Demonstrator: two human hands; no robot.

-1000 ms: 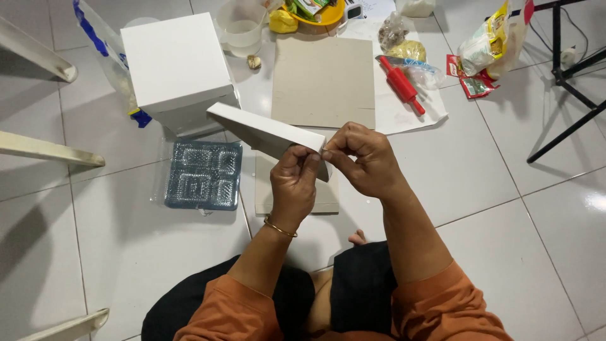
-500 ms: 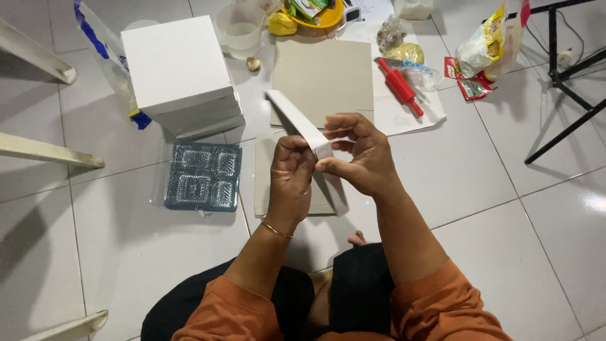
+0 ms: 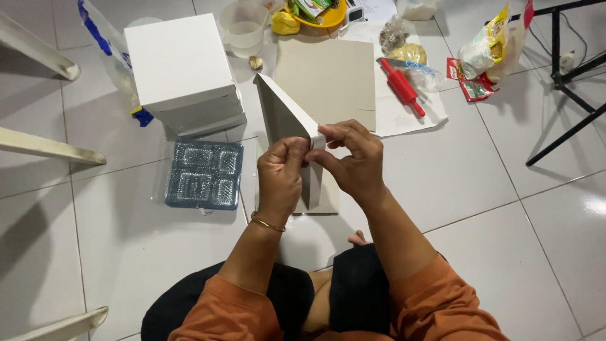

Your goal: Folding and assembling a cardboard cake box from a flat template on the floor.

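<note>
Person seated on the tiled floor (image 3: 480, 208), orange sleeves, dark lap. Both hands are raised in front of the chest, working one corner of a white folded cardboard piece (image 3: 284, 117).

Left hand (image 3: 279, 177): fingers curled, thumb and forefinger pinching the near corner of the cardboard piece from the 9 o'clock side. Thin gold bangle (image 3: 267, 223) on that wrist.

Right hand (image 3: 351, 161): closed on the same corner from the 3 o'clock side, fingertips meeting the left hand's. Neither hand is spread; both grip narrow.

The cardboard piece is held off the floor and tilted, its far end pointing toward 11 o'clock, its near corner between the two hands. Under it, a flat cardboard sheet (image 3: 325, 199) lies on the floor.

Around:
- At 12 o'clock of the hands, a larger flat grey-brown board (image 3: 328, 79).
- At 10 o'clock, a stack of white closed boxes (image 3: 183, 69), well apart from the hands.
- At 9 o'clock, a blue compartment tray in clear wrap (image 3: 203, 175), just beside the flat sheet.
- At 1 o'clock, a red rolling pin (image 3: 401, 88) on white paper, with clear bags near it.
- Far edge: a clear plastic jug (image 3: 243, 28) and a yellow bowl (image 3: 315, 16).
</note>
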